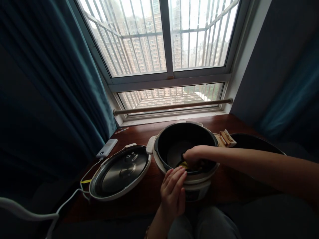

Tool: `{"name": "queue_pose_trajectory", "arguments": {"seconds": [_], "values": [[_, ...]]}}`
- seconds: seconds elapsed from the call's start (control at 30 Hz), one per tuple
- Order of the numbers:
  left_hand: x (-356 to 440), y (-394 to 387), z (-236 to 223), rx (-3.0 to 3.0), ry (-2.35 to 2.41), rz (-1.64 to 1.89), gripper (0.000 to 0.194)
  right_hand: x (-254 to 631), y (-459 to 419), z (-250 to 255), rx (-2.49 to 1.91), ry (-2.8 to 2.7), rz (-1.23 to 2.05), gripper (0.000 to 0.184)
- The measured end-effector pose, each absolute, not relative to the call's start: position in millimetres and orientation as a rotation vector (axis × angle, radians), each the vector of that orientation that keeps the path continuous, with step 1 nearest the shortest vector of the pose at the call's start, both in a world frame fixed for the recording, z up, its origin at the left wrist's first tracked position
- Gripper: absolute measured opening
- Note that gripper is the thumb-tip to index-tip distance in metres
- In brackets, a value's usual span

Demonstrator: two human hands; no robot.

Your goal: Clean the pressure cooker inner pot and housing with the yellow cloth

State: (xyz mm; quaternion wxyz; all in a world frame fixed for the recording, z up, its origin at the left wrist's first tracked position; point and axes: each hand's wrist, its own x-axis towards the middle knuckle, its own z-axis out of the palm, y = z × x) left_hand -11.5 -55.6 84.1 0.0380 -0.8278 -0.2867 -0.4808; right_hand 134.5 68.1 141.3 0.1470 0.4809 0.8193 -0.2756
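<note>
A pressure-cooker-like electric pot (195,178) stands on the table with its dark inner bowl (171,134) uncovered. My right hand (193,156) reaches down into the bowl from the right, its fingers closed on a small yellow and dark thing (184,164), mostly hidden by the hand; its kind is unclear. At the front rim, my left hand (173,191) rests against the pot with fingers stretched out and close together. The round lid (124,172) lies to the left of the pot, its shiny metal inner side facing up.
A white power bank (107,148) with a white cable (72,197) lies left on the brown wooden table (142,132). Behind the pot's right side is a dark round pan-like vessel (254,141). A barred window (169,79) rises behind, with a blue curtain (82,83) at left.
</note>
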Motion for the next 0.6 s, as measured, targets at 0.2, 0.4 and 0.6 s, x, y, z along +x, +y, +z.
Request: {"name": "queue_pose_trajectory", "arguments": {"seconds": [0.2, 0.4, 0.6], "values": [[-8.1, -60.4, 90.5, -2.546, -0.928, -1.515, 0.043, 160.2, 38.5, 202.5, 1.532, 2.397, -0.506, 0.021], [-11.5, -63.7, 127.1, -2.659, -1.063, -1.397, 0.029, 182.9, -45.7, 185.9, 2.128, 2.889, -0.219, 0.034], [5.8, -19.1, 186.7, -2.914, -1.425, -0.375, 0.025, 175.2, -67.0, 131.9, 2.213, 3.238, 0.029, 0.027]]}}
